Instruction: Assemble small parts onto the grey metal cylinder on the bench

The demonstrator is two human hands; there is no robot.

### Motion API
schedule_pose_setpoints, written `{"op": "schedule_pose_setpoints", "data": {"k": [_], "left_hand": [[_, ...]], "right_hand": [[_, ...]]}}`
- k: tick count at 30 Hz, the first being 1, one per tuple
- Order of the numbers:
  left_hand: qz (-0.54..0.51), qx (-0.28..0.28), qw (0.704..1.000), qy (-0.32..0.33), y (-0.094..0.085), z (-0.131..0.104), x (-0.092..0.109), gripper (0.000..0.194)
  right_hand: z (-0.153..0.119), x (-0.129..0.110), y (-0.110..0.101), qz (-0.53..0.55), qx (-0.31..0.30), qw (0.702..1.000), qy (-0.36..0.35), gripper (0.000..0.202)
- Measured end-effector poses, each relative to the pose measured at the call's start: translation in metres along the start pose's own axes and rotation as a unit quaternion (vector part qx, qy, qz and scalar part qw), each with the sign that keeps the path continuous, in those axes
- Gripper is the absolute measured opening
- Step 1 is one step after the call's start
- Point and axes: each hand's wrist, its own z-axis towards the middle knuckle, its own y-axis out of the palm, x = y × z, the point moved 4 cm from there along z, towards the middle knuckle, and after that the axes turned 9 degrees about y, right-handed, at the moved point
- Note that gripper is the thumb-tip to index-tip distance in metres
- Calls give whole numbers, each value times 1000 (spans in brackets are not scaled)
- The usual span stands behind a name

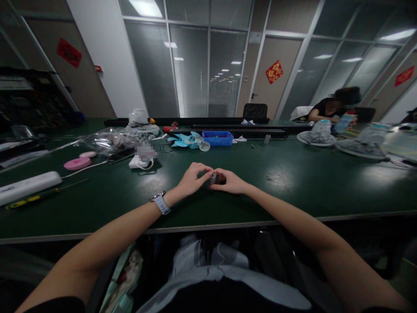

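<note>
Just above the green table, a small grey metal cylinder stands roughly upright between my two hands. My left hand touches it from the left, thumb and fingertips at its top. From the right, the fingers and thumb of my right hand close around its side. The fingertips partly cover the cylinder, so its exact kind cannot be made out. A wristwatch with a pale strap is on my left wrist.
Beyond my hands are a blue bin, light-blue fan blades and another small cylinder. At left lie a white power strip, a screwdriver and pink discs. Fan parts stand at right, near a seated person.
</note>
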Motion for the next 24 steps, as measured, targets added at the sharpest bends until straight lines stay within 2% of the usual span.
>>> {"op": "schedule_pose_setpoints", "data": {"k": [9,24], "left_hand": [[-10,4,1000,4,3,-2,-6,26],[19,42,999,3,-1,-1,3,21]], "right_hand": [[0,0,0,-8,6,1000,-3,46],[0,-2,-1,-8,0,1000,0,46]]}}
